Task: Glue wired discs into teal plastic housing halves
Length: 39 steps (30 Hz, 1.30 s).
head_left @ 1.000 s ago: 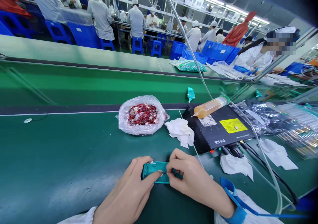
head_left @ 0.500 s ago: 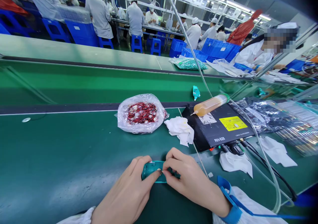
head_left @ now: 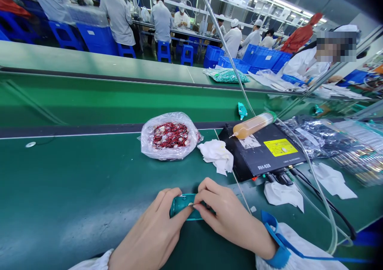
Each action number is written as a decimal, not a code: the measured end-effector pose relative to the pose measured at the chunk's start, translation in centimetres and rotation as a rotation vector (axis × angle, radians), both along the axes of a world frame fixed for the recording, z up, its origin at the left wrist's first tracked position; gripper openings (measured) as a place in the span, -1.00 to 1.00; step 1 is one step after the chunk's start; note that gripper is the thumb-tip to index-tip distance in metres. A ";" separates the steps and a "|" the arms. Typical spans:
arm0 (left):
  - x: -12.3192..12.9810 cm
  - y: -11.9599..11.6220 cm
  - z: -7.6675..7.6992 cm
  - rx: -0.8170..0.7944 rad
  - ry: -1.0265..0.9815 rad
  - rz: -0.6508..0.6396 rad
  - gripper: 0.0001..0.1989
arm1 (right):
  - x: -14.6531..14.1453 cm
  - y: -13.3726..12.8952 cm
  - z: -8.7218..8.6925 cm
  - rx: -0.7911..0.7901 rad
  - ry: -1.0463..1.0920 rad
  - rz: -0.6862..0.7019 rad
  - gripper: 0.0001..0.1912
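Note:
A teal plastic housing [head_left: 182,201] lies between my hands near the front of the green bench. My left hand [head_left: 158,226] is wrapped round its left end, thumb pressed on the inside. Over its right end, my right hand [head_left: 223,210] pinches at a small round metallic disc [head_left: 190,204] beside the left thumb; the fingers hide part of it. A blue wrist strap [head_left: 275,242] circles my right wrist. Beyond the hands sits an open clear bag [head_left: 171,135] full of red-wired round discs.
A black RH-928 box [head_left: 257,158] bears an amber-filled syringe [head_left: 253,127]. White tissues [head_left: 218,155], cables and a clear tube [head_left: 321,186] lie around it. Packed parts [head_left: 356,158] are at right. Behind runs a green belt [head_left: 98,102] with teal pieces; a co-worker [head_left: 308,64] sits beyond.
The teal piece on the belt has shifted slightly right. My right fingertips have moved a little left towards my left thumb; both hands otherwise keep their places on the housing.

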<state>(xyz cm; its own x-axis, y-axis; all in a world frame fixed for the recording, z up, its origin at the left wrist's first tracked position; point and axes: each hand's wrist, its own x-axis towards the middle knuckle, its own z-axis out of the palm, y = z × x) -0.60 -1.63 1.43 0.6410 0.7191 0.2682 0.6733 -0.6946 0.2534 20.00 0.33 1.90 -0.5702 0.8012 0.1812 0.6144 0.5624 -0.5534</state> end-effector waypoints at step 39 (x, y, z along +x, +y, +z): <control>-1.0 0.3 0.3 -0.205 -0.161 0.065 -0.52 | 0.2 0.5 0.3 -0.024 0.241 -0.217 -0.85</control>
<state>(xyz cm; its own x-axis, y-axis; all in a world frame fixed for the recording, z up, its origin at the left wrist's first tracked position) -1.61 -1.32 1.68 0.5521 0.8075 0.2076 0.6546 -0.5740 0.4920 20.23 0.78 2.22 -0.3283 0.9053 0.2696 0.5682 0.4173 -0.7092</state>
